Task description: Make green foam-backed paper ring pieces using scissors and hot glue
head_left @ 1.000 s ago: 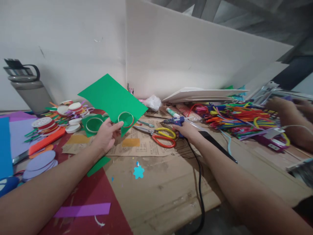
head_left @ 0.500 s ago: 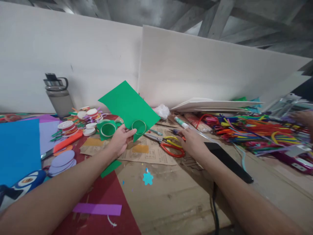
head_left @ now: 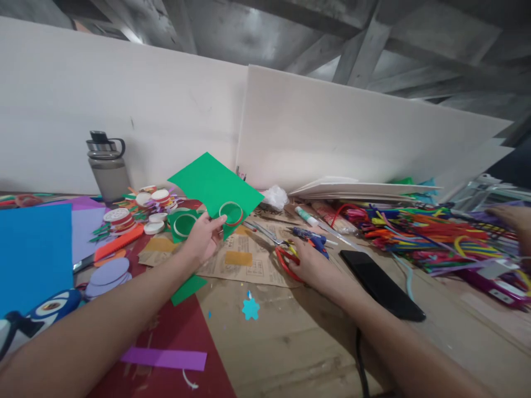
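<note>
My left hand [head_left: 205, 239] is closed on a sheet of green paper [head_left: 209, 179], pinching its lower edge together with a round ring [head_left: 230, 213] that lies against the paper. My right hand [head_left: 307, 260] has its fingers on the red and yellow handles of the scissors [head_left: 286, 260], whose blades point away to the left on the brown paper. Just beyond that hand lies a blue glue gun [head_left: 311, 239]. A second ring on a green piece [head_left: 185, 223] rests left of my left hand. Below, a blue flower cut-out [head_left: 250, 308] lies on the table.
A black phone [head_left: 381, 284] lies right of my right forearm, near colourful pipe cleaners [head_left: 418, 229]. A grey bottle [head_left: 108, 171] stands at the back left. An orange cutter [head_left: 118, 243] and purple discs [head_left: 108, 273] lie left. Another person's hand [head_left: 512, 218] shows at the right edge.
My right hand has come back and left from near the glue stick onto the scissors' handles, uncovering the glue gun. My left hand still holds the green paper, now tilted flatter.
</note>
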